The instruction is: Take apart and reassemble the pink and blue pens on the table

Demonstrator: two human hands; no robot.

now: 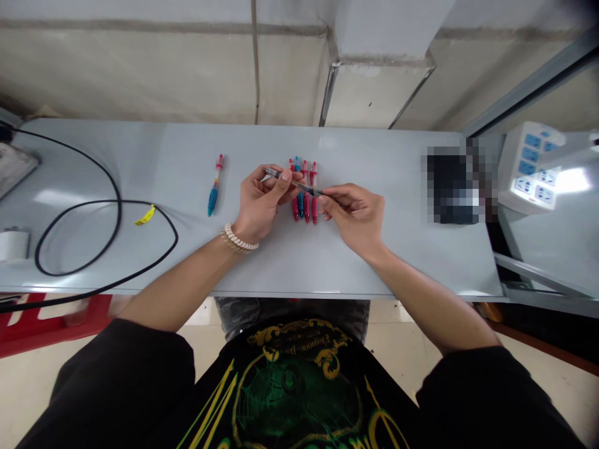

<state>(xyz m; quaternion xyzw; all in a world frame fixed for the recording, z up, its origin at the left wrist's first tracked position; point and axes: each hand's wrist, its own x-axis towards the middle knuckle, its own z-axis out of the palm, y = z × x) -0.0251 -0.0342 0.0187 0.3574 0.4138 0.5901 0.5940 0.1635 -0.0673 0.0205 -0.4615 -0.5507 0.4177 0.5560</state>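
My left hand (264,201) is closed round the clear barrel of a dark pen (303,186), which lies slanted between both hands above the table. At its darker lower end, the fingers of my right hand (354,215) pinch the pen. Below and behind it, several pink and blue pens (314,211) lie side by side on the table, partly hidden by my left fingers and the held pen. Apart from these, a blue pen with a pink top (214,193) rests to the left of my left hand.
On the left a black cable (116,187) with a yellow tag (145,216) loops over the grey table (397,268), near a white charger (14,244). To the right are a blurred-out dark object (449,187) and a white power strip (531,165) beside a metal frame.
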